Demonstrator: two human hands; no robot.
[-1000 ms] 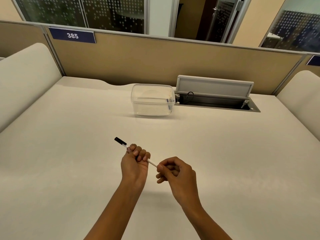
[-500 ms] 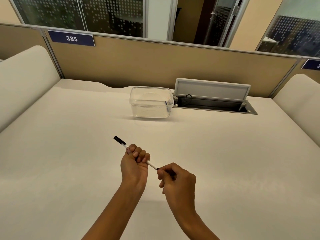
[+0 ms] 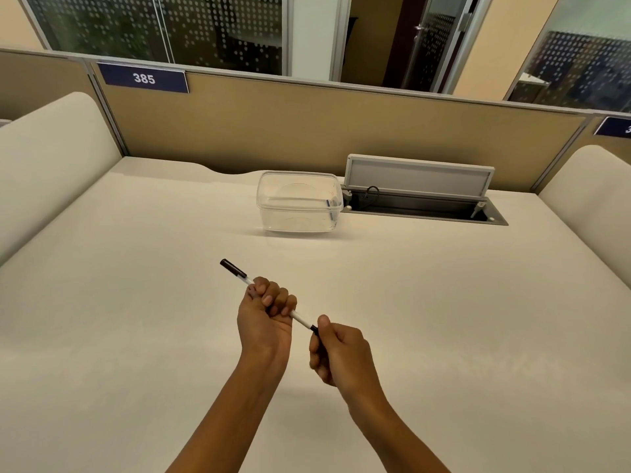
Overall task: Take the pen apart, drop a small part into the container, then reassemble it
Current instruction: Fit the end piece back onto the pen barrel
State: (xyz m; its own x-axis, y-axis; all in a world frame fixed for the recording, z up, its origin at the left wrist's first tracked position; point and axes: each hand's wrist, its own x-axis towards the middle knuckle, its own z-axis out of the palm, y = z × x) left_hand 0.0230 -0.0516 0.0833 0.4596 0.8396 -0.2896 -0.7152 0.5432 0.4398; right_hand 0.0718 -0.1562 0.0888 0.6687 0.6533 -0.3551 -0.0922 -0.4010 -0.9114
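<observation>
A thin white pen [image 3: 300, 318] with a black cap at its far left end is held slanted above the desk. My left hand [image 3: 264, 317] is fisted around the middle of the barrel. My right hand [image 3: 338, 353] pinches the black part at the pen's near right end between thumb and fingers; that end is mostly hidden by the fingers. A clear plastic container [image 3: 299, 201] stands open on the desk beyond the hands, with a small dark part against its right inner wall.
An open cable tray [image 3: 423, 206] with its grey lid raised sits in the desk just right of the container. A tan partition [image 3: 307, 131] closes the back; padded dividers stand at both sides. The cream desk [image 3: 136, 302] spreads around the hands.
My right hand has slid a little to the right along the pen, so more white barrel and the black end piece show between the hands. The left hand keeps its grip.
</observation>
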